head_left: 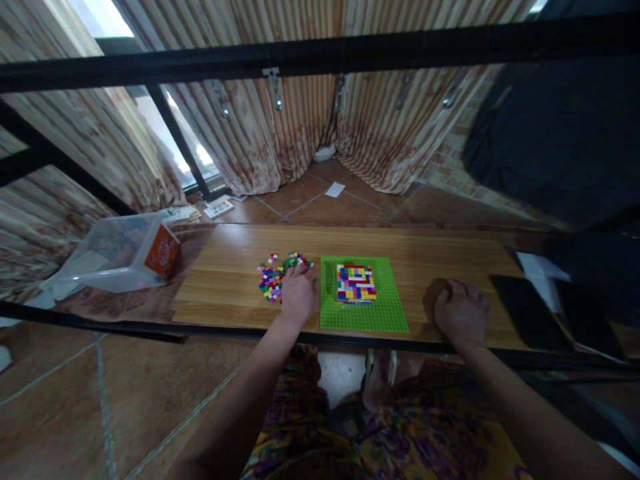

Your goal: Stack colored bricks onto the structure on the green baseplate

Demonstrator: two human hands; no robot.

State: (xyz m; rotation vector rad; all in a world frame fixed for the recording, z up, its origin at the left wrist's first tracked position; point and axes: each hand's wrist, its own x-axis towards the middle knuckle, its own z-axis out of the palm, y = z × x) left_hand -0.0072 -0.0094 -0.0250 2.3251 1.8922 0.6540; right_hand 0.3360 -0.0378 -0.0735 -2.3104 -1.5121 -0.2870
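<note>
My left hand point(299, 293) reaches over the right side of a pile of small colored bricks point(271, 283), its fingers on the bricks and its thumb apart from them. No brick shows clearly in its grasp. Right of it lies a green baseplate point(389, 310) with studs. On the baseplate stands a square block of stacked bricks point(356, 284) in red, white, yellow, blue and purple, with gaps in its top layer. My right hand point(463, 312) rests curled on the wooden table, well right of the baseplate, with nothing visible in it.
The wooden table point(425, 250) has a dark metal frame. Beyond its left end stands a clear plastic bin point(110, 263) with an orange label. Dark flat items point(530, 313) lie at the right end. A black rail point(320, 59) crosses before the curtains point(295, 133).
</note>
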